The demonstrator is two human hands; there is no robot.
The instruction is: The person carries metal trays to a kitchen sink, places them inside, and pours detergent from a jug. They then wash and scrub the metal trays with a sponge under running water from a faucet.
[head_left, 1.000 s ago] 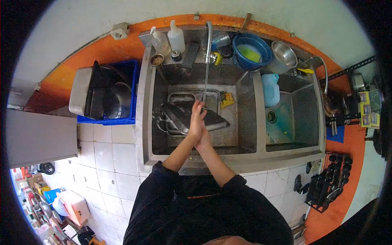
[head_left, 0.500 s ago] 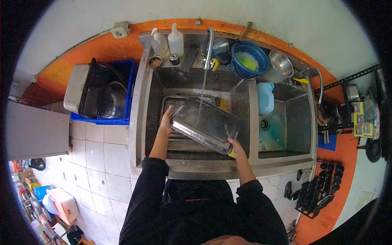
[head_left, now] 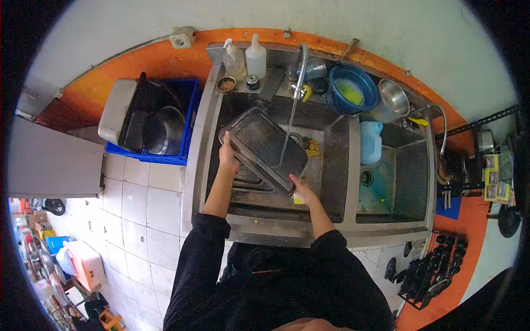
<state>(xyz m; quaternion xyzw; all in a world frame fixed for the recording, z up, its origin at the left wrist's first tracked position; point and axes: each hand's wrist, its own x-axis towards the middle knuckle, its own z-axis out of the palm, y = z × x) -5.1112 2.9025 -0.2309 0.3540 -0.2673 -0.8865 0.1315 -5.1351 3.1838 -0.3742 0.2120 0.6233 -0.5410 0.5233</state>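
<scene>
Over the large sink basin (head_left: 331,182), I hold a rectangular metal tray (head_left: 265,140) tilted between both hands. My left hand (head_left: 228,158) is closed on its left edge, thumb on top. My right hand (head_left: 303,191) grips the near right corner, and a yellow sponge-like piece (head_left: 298,198) shows just under those fingers. A stream of water from the flexible faucet (head_left: 302,60) runs onto the tray's surface. Below it, another metal tray (head_left: 245,181) lies in the basin, partly hidden. A crumpled yellow thing (head_left: 313,148) rests near the basin's right side.
Along the back ledge stand a pump bottle (head_left: 234,62), a white bottle (head_left: 255,58), a blue bucket (head_left: 353,91) with suds and a steel pot (head_left: 393,99). A light-blue jug (head_left: 371,143) sits in the right basin. Left of the sink, a blue crate (head_left: 190,124) holds pans.
The tray has turned clockwise, its left end going farther back and its right corner nearer me. Both hands have kept their grip. The whole view has shifted slightly.
</scene>
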